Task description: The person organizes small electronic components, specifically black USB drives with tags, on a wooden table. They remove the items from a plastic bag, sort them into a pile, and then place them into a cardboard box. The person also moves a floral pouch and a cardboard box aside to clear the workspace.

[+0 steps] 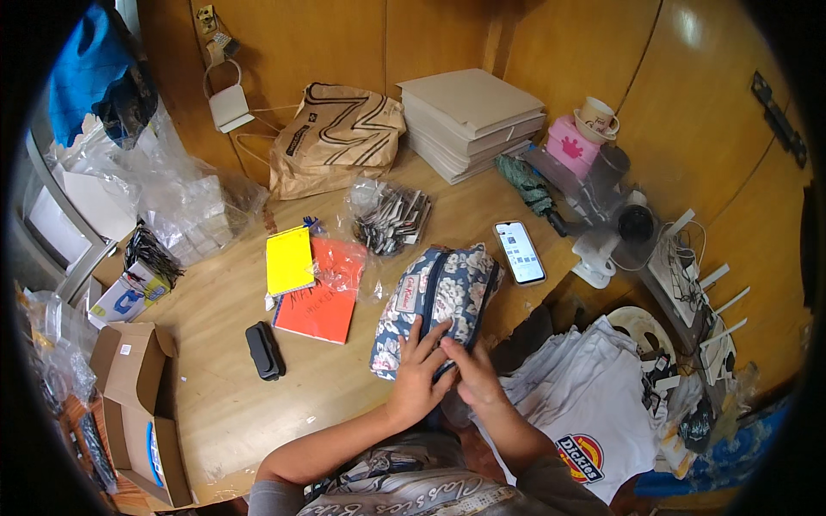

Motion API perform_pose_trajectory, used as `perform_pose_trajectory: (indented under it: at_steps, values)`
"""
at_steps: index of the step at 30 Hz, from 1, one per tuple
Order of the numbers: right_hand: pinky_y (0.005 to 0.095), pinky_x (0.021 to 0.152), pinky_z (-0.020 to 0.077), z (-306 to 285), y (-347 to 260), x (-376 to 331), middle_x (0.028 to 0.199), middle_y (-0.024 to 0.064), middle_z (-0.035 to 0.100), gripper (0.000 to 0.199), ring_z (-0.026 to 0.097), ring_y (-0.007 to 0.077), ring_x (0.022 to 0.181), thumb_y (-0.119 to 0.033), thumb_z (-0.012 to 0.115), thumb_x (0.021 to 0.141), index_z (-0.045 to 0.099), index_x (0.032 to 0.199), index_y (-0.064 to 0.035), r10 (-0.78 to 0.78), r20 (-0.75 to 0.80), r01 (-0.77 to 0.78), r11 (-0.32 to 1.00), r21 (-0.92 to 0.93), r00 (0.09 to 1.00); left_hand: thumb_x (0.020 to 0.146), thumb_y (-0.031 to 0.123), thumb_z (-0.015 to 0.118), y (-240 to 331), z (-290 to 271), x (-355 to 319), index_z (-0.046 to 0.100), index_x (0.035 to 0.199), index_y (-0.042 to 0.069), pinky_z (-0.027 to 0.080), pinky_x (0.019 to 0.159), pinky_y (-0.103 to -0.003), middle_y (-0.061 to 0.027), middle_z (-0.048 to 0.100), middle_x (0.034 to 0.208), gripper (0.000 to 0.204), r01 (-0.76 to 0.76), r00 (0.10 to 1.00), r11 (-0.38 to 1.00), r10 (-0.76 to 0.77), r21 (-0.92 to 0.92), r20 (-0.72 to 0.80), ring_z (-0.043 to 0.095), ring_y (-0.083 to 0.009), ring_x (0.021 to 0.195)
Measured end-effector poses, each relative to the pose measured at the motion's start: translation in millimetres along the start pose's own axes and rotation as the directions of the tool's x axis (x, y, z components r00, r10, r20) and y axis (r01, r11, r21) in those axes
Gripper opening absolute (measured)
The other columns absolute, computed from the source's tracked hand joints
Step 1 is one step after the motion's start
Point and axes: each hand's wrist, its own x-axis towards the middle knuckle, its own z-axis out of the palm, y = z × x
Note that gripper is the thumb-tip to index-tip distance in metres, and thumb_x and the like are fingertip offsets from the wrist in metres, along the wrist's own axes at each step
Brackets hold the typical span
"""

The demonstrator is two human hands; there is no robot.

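Note:
A dark blue zip pouch [434, 301] with a white and pink floral print lies at the table's front edge. Two dark zips run along it, and a pink label is stitched on its left part. My left hand [417, 374] rests on the pouch's near end, its fingers stretched out and spread over the fabric. Right beside it, my right hand [473, 376] has its fingers bent in and closed at the pouch's near right end, close to the zip. What exactly those fingertips pinch is hidden. The two hands almost touch.
Around the pouch lie a lit phone [520, 253], a red notebook [323, 297], a yellow notepad [290, 261], a black case [265, 351] and a plastic bag of small packets [391, 217]. Behind stand a paper bag [335, 142] and stacked boards [471, 116]. White clothing [576, 387] is at right.

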Motion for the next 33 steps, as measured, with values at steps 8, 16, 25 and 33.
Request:
perform_pose_trajectory:
  at_steps: [8, 16, 25, 33]
  values:
    - [0.0275, 0.074, 0.0407, 15, -57, 23, 0.096, 0.0085, 0.051, 0.036, 0.050, 0.0152, 0.084, 0.001, 0.048, 0.072, 0.040, 0.107, -0.0008, -0.210, -0.134, 0.191, 0.971, -0.141, 0.969, 0.065, 0.005, 0.056, -3, -27, 0, 0.048, 0.089, 0.003, 0.026, 0.089, -0.048, -0.0204, 0.037, 0.110, 0.025, -0.299, 0.871, 0.901, 0.123, -0.314, -0.476, 0.033, -0.0371, 0.109]
    - [0.0314, 0.079, 0.0399, 100, -182, 125, 0.098, 0.0097, 0.051, 0.034, 0.050, 0.0196, 0.088, 0.001, 0.050, 0.069, 0.045, 0.102, 0.0005, -0.627, -0.002, 0.624, 0.776, -0.090, 0.779, 0.067, 0.017, 0.056, -88, -14, -19, 0.044, 0.099, 0.005, 0.020, 0.090, -0.049, -0.0188, 0.033, 0.114, 0.036, 0.138, 0.977, 0.878, -0.045, 0.459, -0.209, 0.026, -0.0355, 0.111]
    - [0.0378, 0.082, 0.0409, 133, -311, 372, 0.114, 0.0136, 0.038, 0.055, 0.044, 0.0255, 0.100, 0.006, 0.043, 0.073, 0.021, 0.122, -0.0038, -0.847, 0.096, 0.846, 0.502, -0.179, 0.523, 0.075, 0.028, 0.046, -96, -8, -17, 0.045, 0.104, 0.011, 0.018, 0.088, -0.054, -0.0157, 0.034, 0.118, 0.033, 0.216, 0.972, 0.761, -0.228, 0.611, -0.059, 0.026, -0.0318, 0.114]
    - [0.0432, 0.075, 0.0388, 80, -206, 433, 0.114, 0.0140, 0.041, 0.061, 0.042, 0.0296, 0.101, -0.023, 0.060, 0.070, 0.029, 0.120, -0.0069, -0.693, -0.417, 0.092, 0.569, -0.817, 0.588, 0.076, 0.027, 0.045, -99, -9, -17, 0.045, 0.100, 0.010, 0.023, 0.087, -0.051, -0.0166, 0.039, 0.113, 0.029, 0.277, 0.951, 0.738, -0.301, 0.615, -0.068, 0.030, -0.0318, 0.113]
